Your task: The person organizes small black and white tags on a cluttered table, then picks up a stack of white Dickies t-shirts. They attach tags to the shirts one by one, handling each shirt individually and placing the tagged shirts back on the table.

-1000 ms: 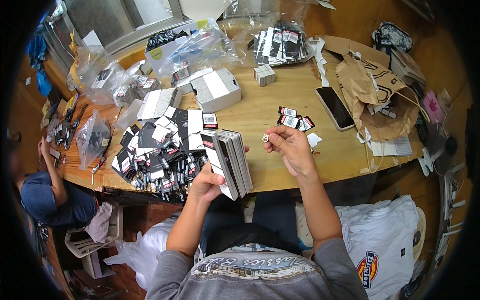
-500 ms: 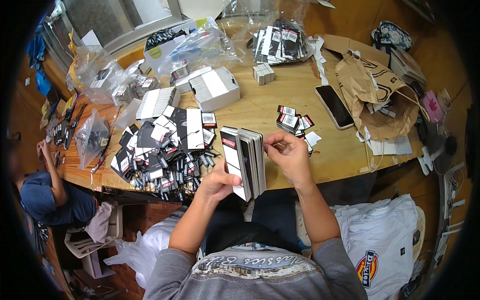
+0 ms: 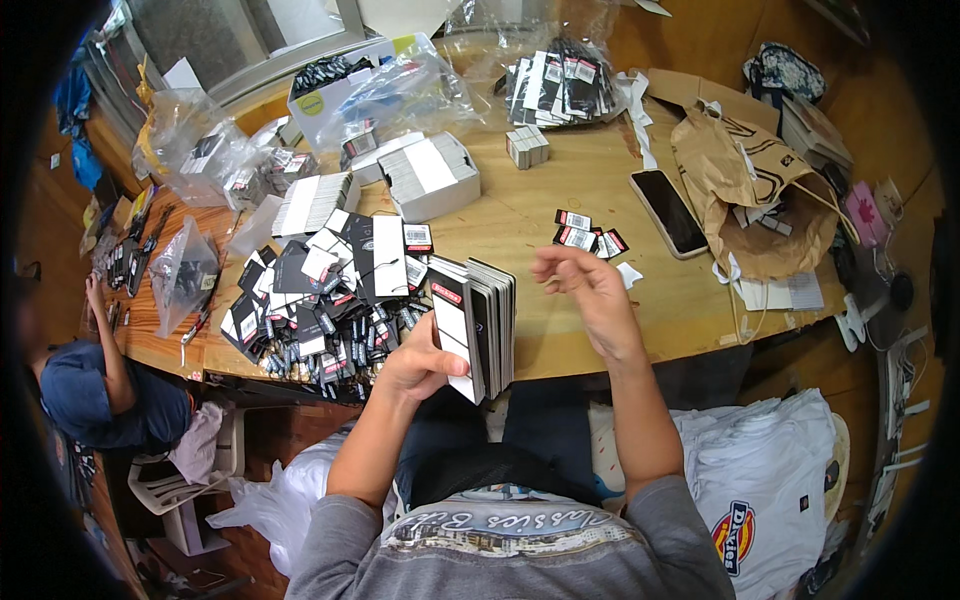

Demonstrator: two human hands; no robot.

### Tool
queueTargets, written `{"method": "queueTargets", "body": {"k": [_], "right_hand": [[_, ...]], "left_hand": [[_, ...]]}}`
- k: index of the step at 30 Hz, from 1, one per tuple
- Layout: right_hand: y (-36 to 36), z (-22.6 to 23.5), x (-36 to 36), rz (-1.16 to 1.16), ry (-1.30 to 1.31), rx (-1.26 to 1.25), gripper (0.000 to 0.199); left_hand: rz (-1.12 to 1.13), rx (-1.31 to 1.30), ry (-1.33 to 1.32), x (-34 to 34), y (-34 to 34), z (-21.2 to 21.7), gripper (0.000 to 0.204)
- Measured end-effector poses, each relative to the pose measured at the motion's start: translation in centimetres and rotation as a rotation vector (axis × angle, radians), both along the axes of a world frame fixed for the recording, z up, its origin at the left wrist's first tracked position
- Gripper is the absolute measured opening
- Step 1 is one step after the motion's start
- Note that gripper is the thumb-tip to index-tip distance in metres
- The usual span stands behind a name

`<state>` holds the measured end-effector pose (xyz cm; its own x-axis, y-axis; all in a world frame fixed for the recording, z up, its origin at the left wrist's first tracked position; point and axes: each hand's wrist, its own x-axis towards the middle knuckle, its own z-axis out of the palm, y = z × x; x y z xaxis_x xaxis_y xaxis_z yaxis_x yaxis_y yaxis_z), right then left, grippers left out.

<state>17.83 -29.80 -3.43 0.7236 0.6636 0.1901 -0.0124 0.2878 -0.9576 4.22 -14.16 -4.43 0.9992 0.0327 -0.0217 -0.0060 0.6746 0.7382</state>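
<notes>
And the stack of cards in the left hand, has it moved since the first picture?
Yes: the stack of cards is a little farther to the right, judged against the open white box beyond it.

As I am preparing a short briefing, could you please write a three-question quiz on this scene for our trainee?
1. Multiple choice: what does the left hand hold?
a) a screwdriver
b) a stack of tags
c) a cup

2. True or false: the phone lies on the table, to the left of the brown paper bag.

3. Short answer: is the right hand touching the stack, or apart from it?

Key:
1. b
2. True
3. Apart; there is a gap between its fingers and the stack.
</notes>
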Motion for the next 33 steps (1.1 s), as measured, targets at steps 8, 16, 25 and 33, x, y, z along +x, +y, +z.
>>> {"method": "queueTargets", "body": {"k": [8,16,25,33], "right_hand": [[0.5,2.1,-0.9,0.188,-0.264,-0.477,0.010],[-0.9,0.5,1.4,0.261,0.362,0.121,0.006],[0.8,-0.2,-0.9,0.172,0.042,-0.205,0.020],[0.8,-1.0,-0.6,0.114,-0.032,-0.178,0.010]], "left_hand": [[-0.032,0.053,0.059,0.0,-0.2,-0.2,0.053],[-0.045,-0.036,0.075,-0.1,0.0,-0.8,0.062],[-0.069,-0.052,0.077,0.5,0.3,-1.4,0.068],[-0.038,-0.055,0.076,0.2,0.9,-1.4,0.072]]}}
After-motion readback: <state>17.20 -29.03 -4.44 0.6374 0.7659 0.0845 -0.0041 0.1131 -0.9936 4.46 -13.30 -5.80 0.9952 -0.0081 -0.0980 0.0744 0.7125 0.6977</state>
